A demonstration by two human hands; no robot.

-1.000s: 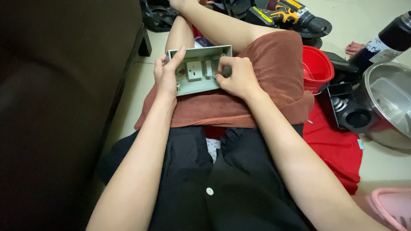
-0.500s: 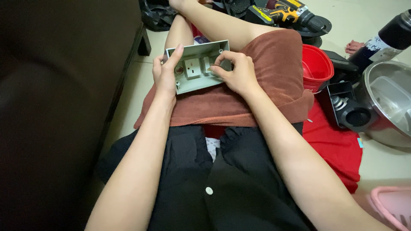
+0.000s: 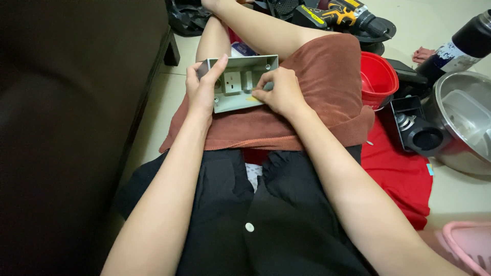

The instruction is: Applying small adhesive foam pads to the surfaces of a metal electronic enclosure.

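A grey open electrical box point(image 3: 240, 82) with white socket parts inside rests on my lap, over a brown towel point(image 3: 322, 87). My left hand point(image 3: 202, 89) grips the box's left end, thumb over its rim. My right hand point(image 3: 279, 92) is at the box's right lower edge, fingers pinched on a small yellowish piece; what it is I cannot tell.
A dark sofa point(image 3: 71, 128) fills the left side. A red bowl point(image 3: 378, 79), a black block point(image 3: 417, 128), a steel pot point(image 3: 463, 120) and a dark bottle point(image 3: 463, 43) lie at the right. A yellow-black drill point(image 3: 337, 15) lies at the top. Red cloth point(image 3: 399, 174) covers the floor.
My right hand has slid from the box's right side down to its lower right edge. The box has tilted slightly. My left hand keeps its grip.
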